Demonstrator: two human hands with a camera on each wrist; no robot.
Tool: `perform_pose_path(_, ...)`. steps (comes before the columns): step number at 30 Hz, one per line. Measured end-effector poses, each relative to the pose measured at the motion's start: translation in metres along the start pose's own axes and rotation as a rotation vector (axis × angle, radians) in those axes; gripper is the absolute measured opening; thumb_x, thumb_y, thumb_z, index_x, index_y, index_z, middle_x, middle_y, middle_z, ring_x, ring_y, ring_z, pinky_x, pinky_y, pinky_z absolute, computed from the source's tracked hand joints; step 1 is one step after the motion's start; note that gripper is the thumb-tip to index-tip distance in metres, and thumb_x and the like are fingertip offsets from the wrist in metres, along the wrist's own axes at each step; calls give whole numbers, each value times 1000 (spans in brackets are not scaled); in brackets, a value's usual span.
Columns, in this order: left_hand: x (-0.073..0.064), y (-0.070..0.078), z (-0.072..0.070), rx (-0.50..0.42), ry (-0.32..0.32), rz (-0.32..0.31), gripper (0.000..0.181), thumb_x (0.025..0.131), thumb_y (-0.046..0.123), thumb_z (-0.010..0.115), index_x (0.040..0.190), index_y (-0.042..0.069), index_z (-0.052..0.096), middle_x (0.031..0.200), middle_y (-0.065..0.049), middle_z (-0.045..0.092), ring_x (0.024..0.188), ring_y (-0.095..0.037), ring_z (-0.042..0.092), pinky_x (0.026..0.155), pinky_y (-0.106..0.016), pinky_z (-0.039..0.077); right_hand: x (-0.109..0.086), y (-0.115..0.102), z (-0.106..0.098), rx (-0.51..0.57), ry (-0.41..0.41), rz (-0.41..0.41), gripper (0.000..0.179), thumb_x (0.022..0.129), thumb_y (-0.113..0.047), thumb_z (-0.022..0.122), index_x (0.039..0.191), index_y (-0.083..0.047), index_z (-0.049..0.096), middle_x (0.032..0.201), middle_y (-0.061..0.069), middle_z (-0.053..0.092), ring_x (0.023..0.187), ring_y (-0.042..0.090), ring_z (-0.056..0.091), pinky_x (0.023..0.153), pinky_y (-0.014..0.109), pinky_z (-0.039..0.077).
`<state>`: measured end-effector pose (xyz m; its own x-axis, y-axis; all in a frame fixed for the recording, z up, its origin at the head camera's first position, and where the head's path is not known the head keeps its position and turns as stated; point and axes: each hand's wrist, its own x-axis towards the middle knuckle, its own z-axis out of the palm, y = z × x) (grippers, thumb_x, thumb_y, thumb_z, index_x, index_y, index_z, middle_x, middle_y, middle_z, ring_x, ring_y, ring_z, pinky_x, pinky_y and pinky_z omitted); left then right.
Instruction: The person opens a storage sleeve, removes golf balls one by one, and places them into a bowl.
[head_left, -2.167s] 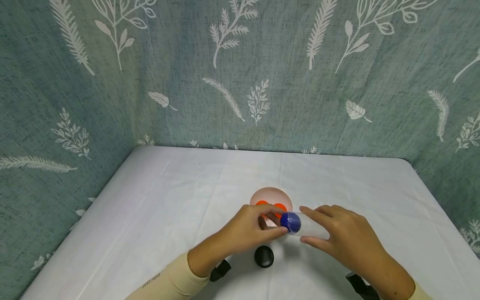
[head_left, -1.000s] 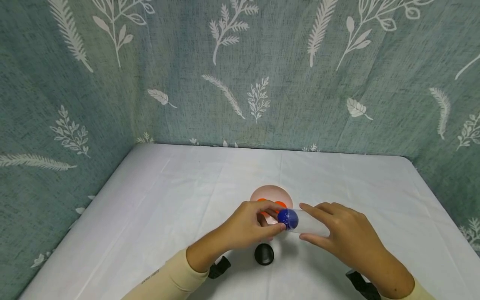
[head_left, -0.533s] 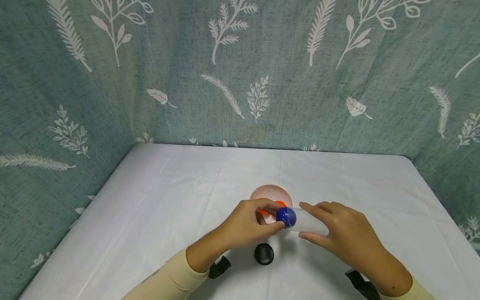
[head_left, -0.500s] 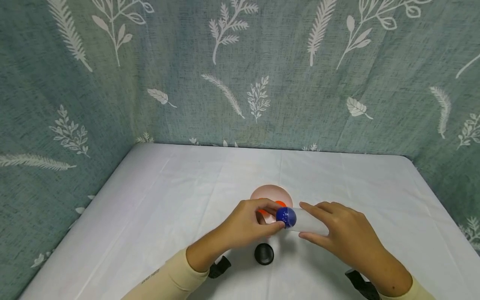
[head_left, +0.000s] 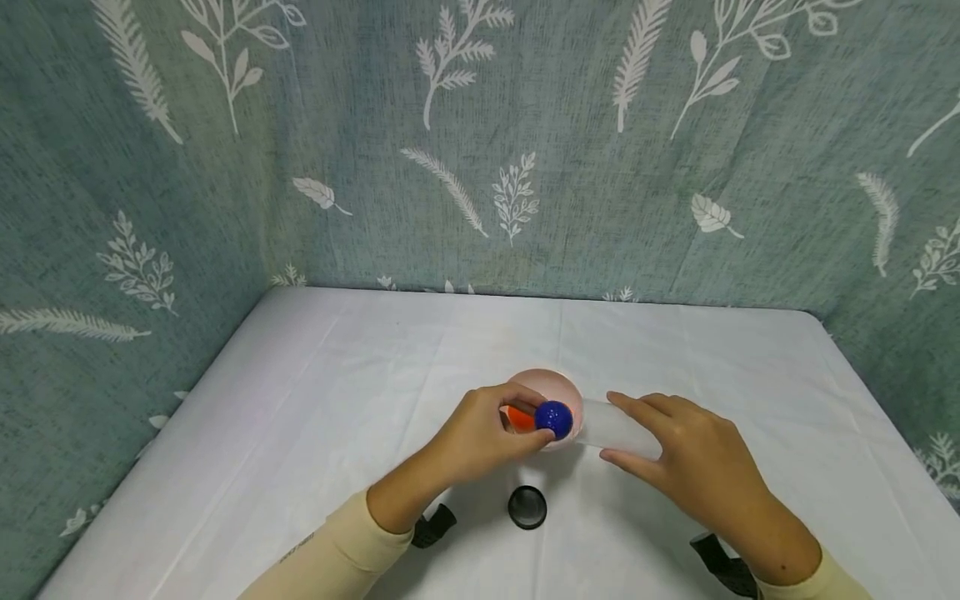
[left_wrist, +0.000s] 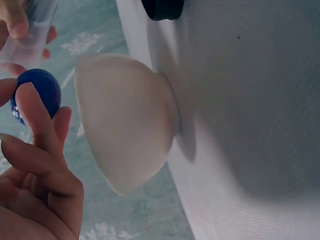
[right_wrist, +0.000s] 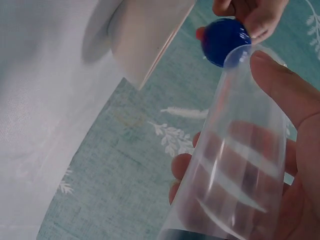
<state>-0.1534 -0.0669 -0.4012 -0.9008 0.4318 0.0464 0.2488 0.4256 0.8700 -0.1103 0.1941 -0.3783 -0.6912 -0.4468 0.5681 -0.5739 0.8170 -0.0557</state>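
Between thumb and fingers, my left hand (head_left: 480, 437) pinches a glossy blue ball (head_left: 553, 420) above the near part of a pale pink bowl (head_left: 553, 382). An orange ball (head_left: 521, 418) shows in the bowl, partly behind the left fingers. My right hand (head_left: 690, 458) grips a clear plastic tube (head_left: 618, 429), its mouth toward the left hand. In the right wrist view the blue ball (right_wrist: 220, 42) is outside the tube (right_wrist: 240, 150), just beyond its rim. The left wrist view shows the blue ball (left_wrist: 45, 92) beside the bowl's (left_wrist: 125, 120) rim side.
A round black cap (head_left: 527, 507) lies on the white-covered table (head_left: 360, 400), nearer me than the bowl. Behind and to the left hangs a green leaf-patterned cloth (head_left: 562, 167). A black strap piece (head_left: 433, 527) is at my left wrist, another (head_left: 723, 567) at my right.
The blue ball, earlier in the tube's mouth, is now out of it in my left fingers. My left hand has moved slightly left and away from me; the tube has shifted slightly too.
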Motion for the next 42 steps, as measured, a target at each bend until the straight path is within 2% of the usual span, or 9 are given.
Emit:
perform_pose_path(5, 1, -3, 1, 49, -2, -18, 35, 81, 29, 84, 111, 15, 72, 101, 3, 73, 78, -17, 65, 61, -23, 52, 0, 1, 1, 22, -7, 19, 61, 68, -46, 87, 120, -19, 72, 91, 4, 74, 78, 20, 71, 53, 33, 56)
perform_pose_path(12, 2, -6, 4, 160, 8, -27, 37, 82, 33, 83, 112, 17, 71, 101, 4, 73, 68, -11, 58, 56, -22, 47, -1, 2, 2, 24, -21, 26, 62, 65, -45, 89, 119, -17, 73, 91, 5, 74, 79, 20, 72, 56, 34, 57)
perform_pose_path(18, 3, -11, 8, 215, 15, -3, 38, 81, 34, 83, 113, 15, 71, 101, 5, 73, 84, -12, 65, 66, -21, 48, -1, 2, 2, 25, -18, 30, 63, 65, -44, 89, 119, -17, 73, 91, 5, 74, 79, 20, 72, 56, 34, 57)
perform_pose_path(26, 3, -10, 9, 283, 21, 12, 38, 82, 33, 81, 113, 14, 71, 99, 6, 74, 90, -10, 67, 74, -21, 50, 0, 1, 2, 33, -12, 36, 65, 64, -43, 90, 120, -16, 72, 91, 6, 74, 79, 21, 72, 57, 35, 58)
perform_pose_path(36, 5, -11, 10, 365, 16, -7, 39, 82, 36, 81, 113, 15, 71, 95, 6, 75, 82, -6, 65, 66, -21, 47, 1, 2, 2, 37, -23, 60, 67, 64, -42, 91, 122, -16, 71, 94, 8, 75, 82, 22, 73, 60, 37, 60)
perform_pose_path(42, 6, -13, 10, 379, 5, -2, 38, 83, 35, 81, 113, 14, 72, 96, 5, 75, 86, -10, 68, 70, -23, 49, 2, 2, 2, 39, -29, 66, 66, 64, -42, 91, 121, -16, 72, 95, 7, 75, 81, 21, 72, 60, 37, 59)
